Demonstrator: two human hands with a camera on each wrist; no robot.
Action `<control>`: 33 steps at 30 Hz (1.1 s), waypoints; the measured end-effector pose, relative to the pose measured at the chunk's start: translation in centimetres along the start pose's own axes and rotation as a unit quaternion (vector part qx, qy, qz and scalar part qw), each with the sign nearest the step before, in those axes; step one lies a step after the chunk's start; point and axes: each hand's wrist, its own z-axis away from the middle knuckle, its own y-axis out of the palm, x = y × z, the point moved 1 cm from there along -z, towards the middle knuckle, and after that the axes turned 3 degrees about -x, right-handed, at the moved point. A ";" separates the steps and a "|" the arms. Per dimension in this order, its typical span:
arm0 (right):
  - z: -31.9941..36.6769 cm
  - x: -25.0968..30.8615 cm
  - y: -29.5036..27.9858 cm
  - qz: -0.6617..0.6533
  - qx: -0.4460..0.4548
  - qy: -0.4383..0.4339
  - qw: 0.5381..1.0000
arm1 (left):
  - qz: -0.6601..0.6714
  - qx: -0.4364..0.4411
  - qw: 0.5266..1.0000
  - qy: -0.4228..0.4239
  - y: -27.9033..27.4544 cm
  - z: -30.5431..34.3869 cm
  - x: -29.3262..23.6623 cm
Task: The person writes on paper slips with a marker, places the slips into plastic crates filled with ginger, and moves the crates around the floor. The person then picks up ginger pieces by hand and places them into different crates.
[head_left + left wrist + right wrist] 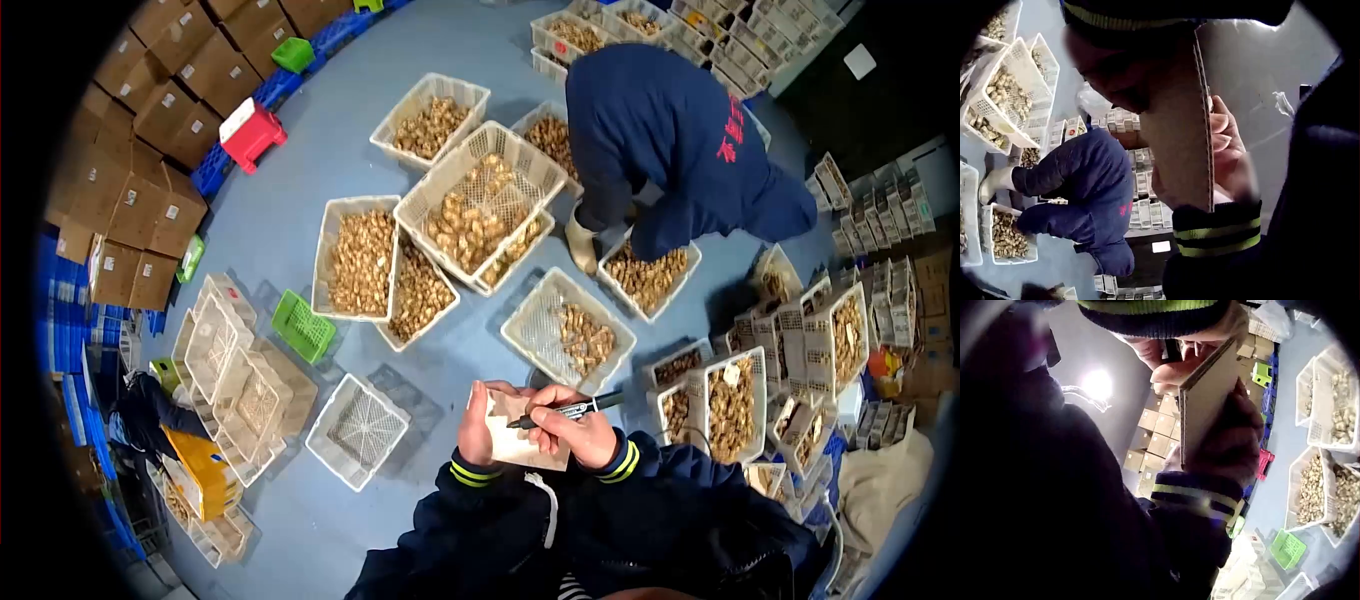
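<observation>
In the head view the left hand (478,428) holds a piece of cardboard (522,452) from its left side, in front of the chest. The right hand (580,434) grips a black marker (575,410), its tip at the cardboard's face. Seen edge-on in the left wrist view, the cardboard (1180,134) stands between the left hand (1107,69) and the right hand (1232,153). The right wrist view has the cardboard (1207,403) with the left hand (1232,447) behind it and the right hand's fingers (1169,378) at its near side. Any writing is too small to read.
Crates of brown, knobbly produce (365,262) stand across the blue floor. A person in dark clothes (680,140) bends over a crate at the upper right. Emptied-looking crates (358,432) and a green basket (303,326) lie left; stacked cartons (150,200) line the far left.
</observation>
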 end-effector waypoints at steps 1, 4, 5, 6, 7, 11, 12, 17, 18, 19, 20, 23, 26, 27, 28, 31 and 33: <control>-0.7 0.8 -0.8 -0.002 0.006 -0.009 1.000 | -0.041 -0.002 0.999 0.008 1.0 -1.4 -0.6; -2.3 2.8 -2.1 -0.024 -0.031 -0.049 0.998 | -0.123 -0.049 0.991 0.033 4.4 -4.0 -1.4; -2.9 3.5 -2.6 -0.020 -0.052 -0.039 0.998 | -0.096 -0.009 0.995 0.017 4.1 -5.1 -1.1; -3.1 4.2 -3.2 -0.012 -0.070 -0.027 0.997 | -0.098 0.003 0.995 0.015 4.1 -6.0 -0.9; -3.8 4.5 -3.7 -0.021 -0.093 -0.044 0.994 | -0.071 0.015 0.997 -0.016 3.8 -6.7 -0.8; -7.5 8.5 -5.3 0.015 -0.169 -0.107 0.980 | -0.169 0.056 0.983 -0.045 5.7 -10.2 -3.9; -8.7 9.0 -5.9 0.072 -0.188 -0.134 0.970 | -0.183 0.067 0.979 -0.065 6.0 -11.1 -4.3; -15.8 10.3 -6.4 0.487 -0.215 -0.304 0.790 | -0.199 0.179 0.951 -0.156 5.1 -17.8 -7.5; -17.6 9.2 -5.7 0.506 -0.260 -0.263 0.779 | -0.167 0.195 0.952 -0.168 4.6 -18.8 -8.0; -18.7 8.7 -4.9 0.520 -0.239 -0.205 0.794 | -0.206 0.176 0.944 -0.186 3.8 -19.4 -8.4; -19.8 8.7 -3.6 0.526 -0.221 -0.150 0.807 | -0.253 0.157 0.932 -0.208 3.4 -19.6 -9.4; -23.3 8.1 -1.9 0.543 -0.183 -0.155 0.805 | -0.348 0.124 0.901 -0.225 3.9 -21.3 -13.2; -25.3 8.5 -1.4 0.567 -0.176 -0.157 0.790 | -0.345 0.133 0.888 -0.272 3.4 -22.9 -14.6; -25.6 8.6 -1.6 0.552 -0.167 -0.151 0.803 | -0.345 0.131 0.884 -0.285 3.0 -23.2 -14.7; -25.9 8.6 -1.7 0.536 -0.159 -0.146 0.816 | -0.345 0.131 0.883 -0.291 2.8 -23.6 -14.8; -26.5 8.8 -1.3 0.451 -0.228 -0.121 0.854 | -0.300 0.140 0.896 -0.296 2.3 -24.8 -15.4; -26.4 7.7 -1.5 0.367 -0.291 -0.083 0.880 | -0.300 0.135 0.893 -0.306 2.2 -25.7 -15.8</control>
